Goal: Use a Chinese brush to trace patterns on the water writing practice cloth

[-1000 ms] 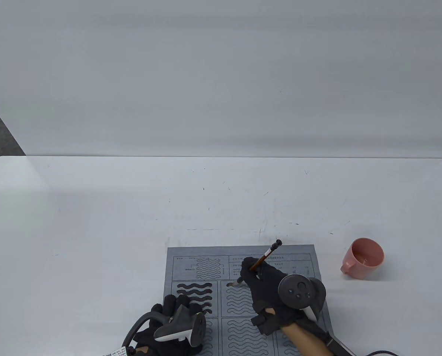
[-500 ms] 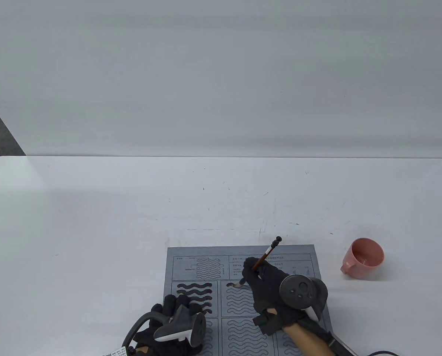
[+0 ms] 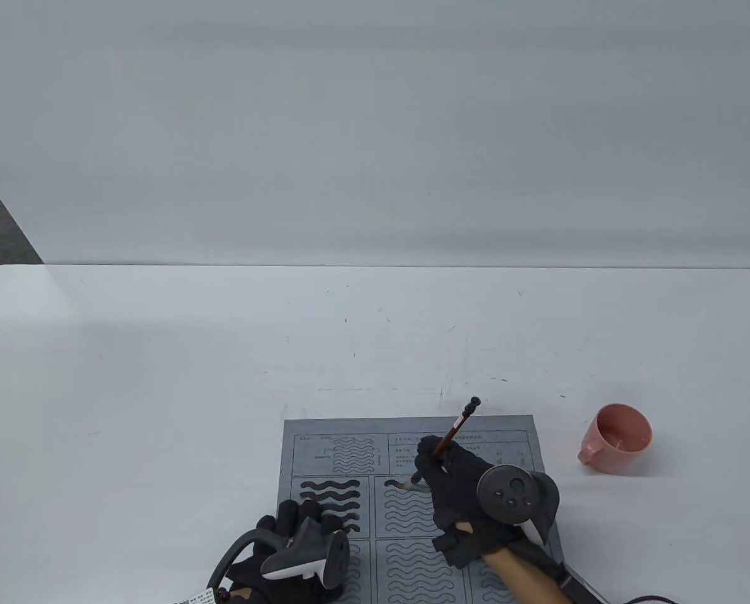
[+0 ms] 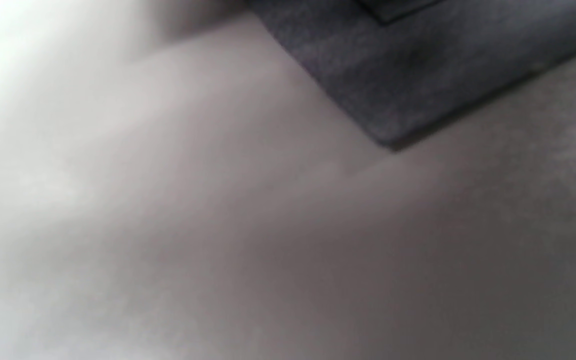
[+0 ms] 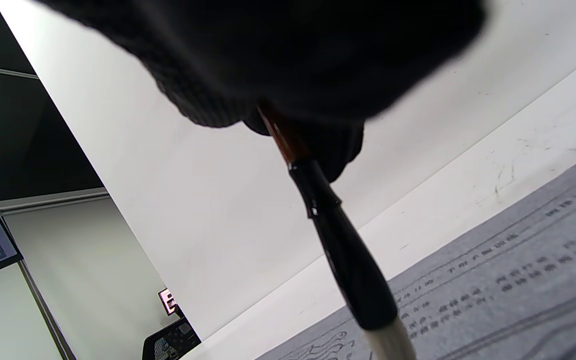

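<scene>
Brush (image 3: pixel 441 448) tip seemingly farther right.

Both hands wear black knit gloves: the right hand (image 3: pixel 457 484) carries a round dark-grey tracker (image 3: pixel 516 497), bare forearm behind; the left hand (image 3: pixel 287 547) carries a grey-and-white tracker.

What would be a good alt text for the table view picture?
A gloved right hand holds a Chinese brush, its tip on a grey practice cloth printed with wave patterns. The left hand rests on the cloth; a pink cup stands right.
</scene>
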The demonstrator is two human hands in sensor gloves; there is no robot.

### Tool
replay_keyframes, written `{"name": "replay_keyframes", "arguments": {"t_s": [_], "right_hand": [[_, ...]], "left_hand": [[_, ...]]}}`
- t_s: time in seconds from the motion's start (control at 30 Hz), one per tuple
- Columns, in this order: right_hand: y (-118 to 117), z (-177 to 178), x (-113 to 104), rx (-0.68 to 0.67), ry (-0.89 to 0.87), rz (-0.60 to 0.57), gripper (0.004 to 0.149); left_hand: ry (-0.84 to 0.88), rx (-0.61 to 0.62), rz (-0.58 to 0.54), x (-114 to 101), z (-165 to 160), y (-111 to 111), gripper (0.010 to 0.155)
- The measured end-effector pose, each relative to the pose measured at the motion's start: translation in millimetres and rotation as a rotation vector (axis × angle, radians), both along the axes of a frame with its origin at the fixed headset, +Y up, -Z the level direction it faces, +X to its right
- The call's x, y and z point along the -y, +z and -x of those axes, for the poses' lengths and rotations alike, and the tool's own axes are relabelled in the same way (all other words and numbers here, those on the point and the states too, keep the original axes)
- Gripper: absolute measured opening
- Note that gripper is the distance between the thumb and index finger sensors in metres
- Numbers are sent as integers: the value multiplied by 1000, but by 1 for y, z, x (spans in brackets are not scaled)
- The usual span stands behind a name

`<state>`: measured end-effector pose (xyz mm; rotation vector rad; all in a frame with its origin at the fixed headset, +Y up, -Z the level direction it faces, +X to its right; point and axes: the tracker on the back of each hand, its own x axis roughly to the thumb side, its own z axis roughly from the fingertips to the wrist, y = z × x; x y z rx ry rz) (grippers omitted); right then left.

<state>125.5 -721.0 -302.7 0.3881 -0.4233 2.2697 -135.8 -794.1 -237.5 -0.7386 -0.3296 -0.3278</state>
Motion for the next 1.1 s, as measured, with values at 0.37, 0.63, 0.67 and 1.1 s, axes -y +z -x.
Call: {"name": "replay_keyframes", "arguments": {"t_s": [0.37, 0.63, 0.67, 1.1], "right_hand": [[-1, -5, 0, 19, 2, 1, 37], [-1, -8, -1, 43, 8, -6, 37], [-2, -8, -1, 45, 10, -7, 36], [-2, -11, -1, 61, 8, -8, 36]], "left_hand": [[0, 0, 0, 0, 0, 0, 90], [0, 0, 0, 0, 0, 0, 90], [0, 0, 0, 0, 0, 0, 90], [0, 0, 0, 0, 0, 0, 90]]}}
